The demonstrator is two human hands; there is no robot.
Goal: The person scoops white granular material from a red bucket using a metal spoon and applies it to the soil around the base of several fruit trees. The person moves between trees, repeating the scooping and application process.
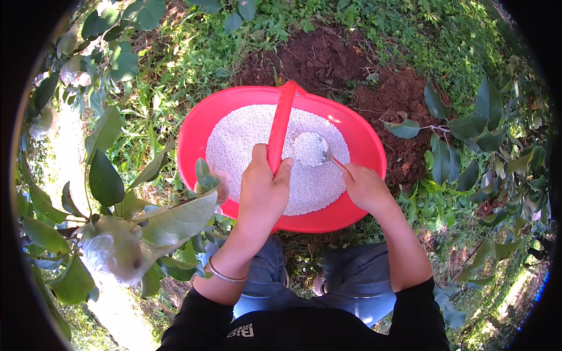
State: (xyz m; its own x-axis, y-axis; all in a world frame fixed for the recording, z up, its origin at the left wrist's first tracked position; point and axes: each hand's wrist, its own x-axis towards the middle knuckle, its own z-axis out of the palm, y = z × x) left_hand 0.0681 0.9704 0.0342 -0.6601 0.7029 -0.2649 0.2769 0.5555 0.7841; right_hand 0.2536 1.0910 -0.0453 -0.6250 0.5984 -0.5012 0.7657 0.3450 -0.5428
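A red plastic basket (193,131) with an arched handle (283,118) hangs in front of my legs. White granules (246,127), probably fertilizer, cover its floor in a thick layer. My left hand (265,182) is closed around the basket's handle. In my right hand (366,186) is the thin handle of a metal ladle (326,149). The ladle's round bowl is heaped with granules and rests at the surface of the pile, right of the basket handle. My right fingers are partly hidden behind the back of the hand.
Beyond the basket lies dug reddish-brown soil (316,61), bordered by green weeds (193,61). Leafy branches reach in at left and right (474,123). Fruit in a clear plastic bag (118,254) hangs beside my left forearm, and another bagged fruit (219,184) overlaps the basket's left rim.
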